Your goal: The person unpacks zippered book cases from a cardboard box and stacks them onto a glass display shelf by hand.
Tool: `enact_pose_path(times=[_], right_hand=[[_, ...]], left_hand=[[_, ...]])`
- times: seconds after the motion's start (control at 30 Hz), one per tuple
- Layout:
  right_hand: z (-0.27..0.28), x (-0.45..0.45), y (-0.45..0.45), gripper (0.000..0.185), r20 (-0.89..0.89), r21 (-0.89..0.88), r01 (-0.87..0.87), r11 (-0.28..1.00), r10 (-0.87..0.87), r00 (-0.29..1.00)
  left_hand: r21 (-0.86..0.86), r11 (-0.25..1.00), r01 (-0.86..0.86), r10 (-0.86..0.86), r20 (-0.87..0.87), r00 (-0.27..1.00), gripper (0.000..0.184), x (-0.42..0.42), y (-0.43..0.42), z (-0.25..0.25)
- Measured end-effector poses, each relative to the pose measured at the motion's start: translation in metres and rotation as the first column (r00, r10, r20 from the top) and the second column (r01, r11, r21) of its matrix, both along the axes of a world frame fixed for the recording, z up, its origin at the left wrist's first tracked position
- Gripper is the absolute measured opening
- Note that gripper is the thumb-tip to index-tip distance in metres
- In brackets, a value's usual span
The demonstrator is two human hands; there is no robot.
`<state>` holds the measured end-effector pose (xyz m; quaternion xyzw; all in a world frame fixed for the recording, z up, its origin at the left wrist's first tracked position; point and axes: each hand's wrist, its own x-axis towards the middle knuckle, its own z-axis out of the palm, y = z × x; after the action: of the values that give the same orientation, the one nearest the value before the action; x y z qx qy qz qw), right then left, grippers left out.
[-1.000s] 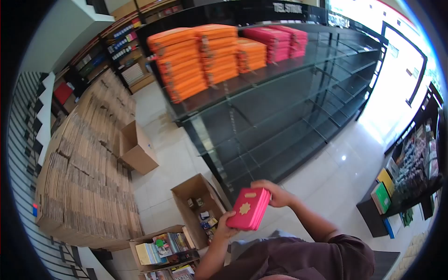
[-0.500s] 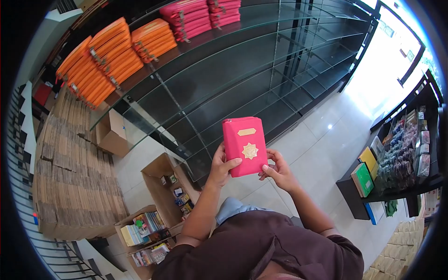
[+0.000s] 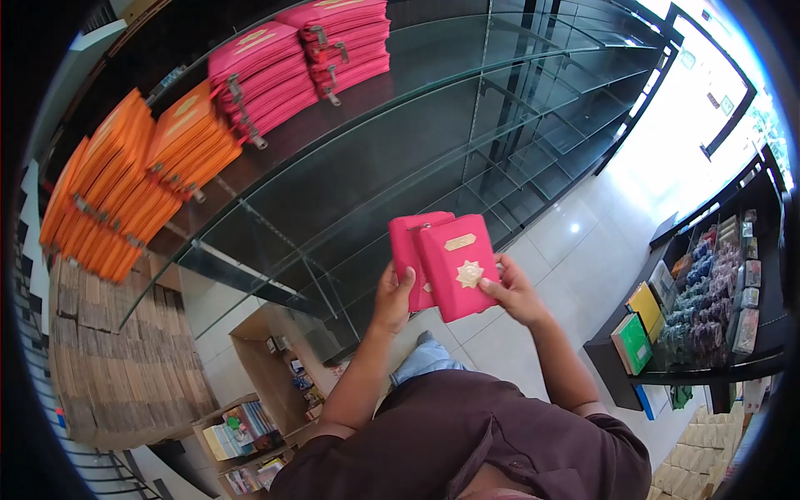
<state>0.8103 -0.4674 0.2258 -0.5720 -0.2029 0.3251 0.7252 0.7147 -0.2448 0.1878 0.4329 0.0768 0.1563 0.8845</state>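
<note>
Two pink zip-cover books overlap in front of me. My left hand (image 3: 392, 302) is closed on the left edge of the rear pink book (image 3: 407, 250), thumb on its cover. Over it, and covering much of it, lies the front pink book (image 3: 443, 287), with a gold plate and a gold star-shaped emblem. My right hand (image 3: 518, 296) grips that one at its lower right edge, the thumb next to the star. A zipper pull shows at the top between the two books.
Stacks of pink zip-cover books (image 3: 262, 83) and orange ones (image 3: 117, 192) stand on a glass shelf (image 3: 400, 117). Bundled flat cardboard (image 3: 125, 350) is piled at left, near an open carton (image 3: 250, 350). A dark display stand at right holds packets and a green book (image 3: 633, 343).
The two books, seen as one before, have slid apart, the front one shifting right with my right hand. My view has turned, so the shelf stacks sit lower and further left.
</note>
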Motion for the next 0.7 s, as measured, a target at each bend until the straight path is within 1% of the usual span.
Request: enact_pose_path(times=[0.03,0.13,0.23,0.27,0.37,0.4,0.5,0.53,0.63,0.7], right_hand=[[0.003,0.014,-0.008,0.037,0.043,-0.002,0.02,1.0,-0.02,0.999],[0.015,0.063,-0.036,0.038,0.176,0.017,0.091,0.996,-0.092,0.98],[0.027,0.104,-0.048,0.04,0.427,0.164,0.137,0.977,-0.195,0.883],[0.029,0.118,-0.053,0.038,0.489,0.18,0.153,0.972,-0.223,0.843],[0.041,0.157,-0.044,0.034,0.719,0.344,0.017,0.939,-0.275,0.638],[0.045,0.172,-0.046,0.031,0.804,0.314,-0.028,0.949,-0.251,0.539],[0.057,0.209,-0.05,0.026,0.94,0.205,-0.177,0.963,-0.144,0.308],[0.057,0.219,-0.05,0.021,0.94,0.185,-0.223,0.957,-0.106,0.325],[0.059,0.25,-0.051,0.019,0.942,0.139,-0.373,0.917,-0.006,0.336],[0.051,0.271,-0.047,0.021,0.943,0.103,-0.454,0.885,0.059,0.328]], left_hand=[[-0.034,0.999,-0.002,0.0,-0.032,1.0,0.05,0.012,0.001,-0.001],[0.013,0.999,0.036,-0.035,-0.049,0.998,0.043,0.046,-0.002,-0.005],[-0.045,0.994,0.104,-0.108,-0.109,0.988,0.044,0.072,-0.013,0.01],[-0.049,0.994,0.102,-0.107,-0.126,0.986,0.045,0.082,-0.018,0.013],[-0.073,0.993,0.094,-0.106,-0.177,0.978,0.05,0.106,-0.037,0.019],[-0.087,0.992,0.096,-0.111,-0.19,0.976,0.053,0.114,-0.043,0.023],[-0.16,0.985,0.068,-0.109,-0.26,0.96,0.062,0.13,-0.064,0.033],[-0.191,0.98,0.051,-0.105,-0.286,0.952,0.065,0.135,-0.072,0.036],[-0.286,0.958,-0.008,-0.048,-0.188,0.981,0.064,0.149,-0.092,0.029],[-0.301,0.953,-0.032,-0.02,-0.168,0.986,0.059,0.15,-0.101,0.025]])
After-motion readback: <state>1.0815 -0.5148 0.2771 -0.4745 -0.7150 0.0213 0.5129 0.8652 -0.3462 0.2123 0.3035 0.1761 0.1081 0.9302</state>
